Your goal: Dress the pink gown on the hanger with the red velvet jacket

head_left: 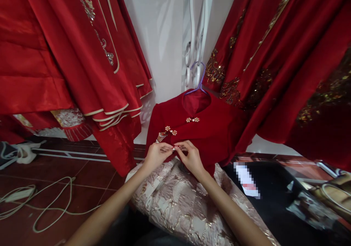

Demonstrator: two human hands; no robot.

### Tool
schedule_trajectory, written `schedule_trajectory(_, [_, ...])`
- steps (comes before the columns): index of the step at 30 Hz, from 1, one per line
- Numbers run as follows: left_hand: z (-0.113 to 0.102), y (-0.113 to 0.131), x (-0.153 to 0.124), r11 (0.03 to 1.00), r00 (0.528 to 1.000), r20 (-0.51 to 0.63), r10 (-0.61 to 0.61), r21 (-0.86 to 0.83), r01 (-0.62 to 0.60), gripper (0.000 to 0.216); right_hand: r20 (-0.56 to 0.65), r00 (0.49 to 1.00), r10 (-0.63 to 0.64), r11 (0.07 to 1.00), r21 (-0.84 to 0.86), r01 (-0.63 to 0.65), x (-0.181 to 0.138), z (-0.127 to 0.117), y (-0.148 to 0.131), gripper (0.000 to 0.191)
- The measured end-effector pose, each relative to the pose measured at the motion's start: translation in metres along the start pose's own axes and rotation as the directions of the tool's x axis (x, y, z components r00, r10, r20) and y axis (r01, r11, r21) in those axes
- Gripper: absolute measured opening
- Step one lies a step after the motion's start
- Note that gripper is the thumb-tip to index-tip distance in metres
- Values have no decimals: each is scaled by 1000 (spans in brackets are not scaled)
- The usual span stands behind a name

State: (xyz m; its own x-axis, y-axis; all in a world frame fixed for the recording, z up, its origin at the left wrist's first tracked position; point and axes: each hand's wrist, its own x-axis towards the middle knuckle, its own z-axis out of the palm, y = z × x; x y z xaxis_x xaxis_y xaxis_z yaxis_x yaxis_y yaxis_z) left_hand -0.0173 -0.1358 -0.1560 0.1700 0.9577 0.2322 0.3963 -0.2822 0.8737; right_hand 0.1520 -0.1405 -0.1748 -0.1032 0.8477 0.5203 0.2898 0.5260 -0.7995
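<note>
A dark red dress top hangs on a purple hanger in front of me, above a pale brocade skirt. Pearl flower clasps run down its front flap, with a beaded tassel by the second one. My left hand and my right hand meet at the flap's lower edge. Both pinch a small clasp between their fingertips.
Red embroidered gowns hang at the left and right. White cables lie on the dark red tile floor at the left. A white metal rack stands behind the dress. Dark cloth and a bag sit at the lower right.
</note>
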Motion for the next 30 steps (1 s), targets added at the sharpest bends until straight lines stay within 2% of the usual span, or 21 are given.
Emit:
schedule_trajectory(2, [-4,1,0,1000,1000,30,7,-2,-7,17,17,1000,-12,1000,-20,13,0,-1,-2,17])
schedule_trajectory(5, [-12,5,3,998,996,89,29,55,-34,17,106,994,0,1000,-16,2,-5,-10,-4,18])
schedule_trajectory(7, [-20,9,6,993,997,58,53,107,-59,20,144,989,37,999,-21,-34,-10,-22,-4,22])
schedule_trajectory(10, [-33,15,11,981,994,-53,95,173,-84,22,156,984,80,995,-66,-71,-14,-41,-4,23])
schedule_trajectory(13, [-41,19,10,964,991,-31,128,241,-117,15,112,989,94,993,-83,-85,-11,-51,-4,22])
schedule_trajectory(15, [-39,21,6,935,986,53,159,313,-168,14,93,989,112,992,-65,-106,-9,-50,-5,21])
schedule_trajectory(17, [-32,22,2,889,974,124,190,399,-225,15,128,984,125,992,-40,-120,-10,-44,-7,20])
schedule_trajectory(22, [-11,18,-6,806,958,144,247,518,-286,14,169,981,90,994,40,-98,-19,-24,-8,26])
schedule_trajectory(25, [-7,15,-6,811,958,152,244,509,-287,12,166,982,89,992,74,-103,-23,-17,-5,36])
schedule_trajectory(30, [-3,13,-5,862,975,136,175,457,-219,8,161,972,168,970,149,-192,-22,-15,0,36])
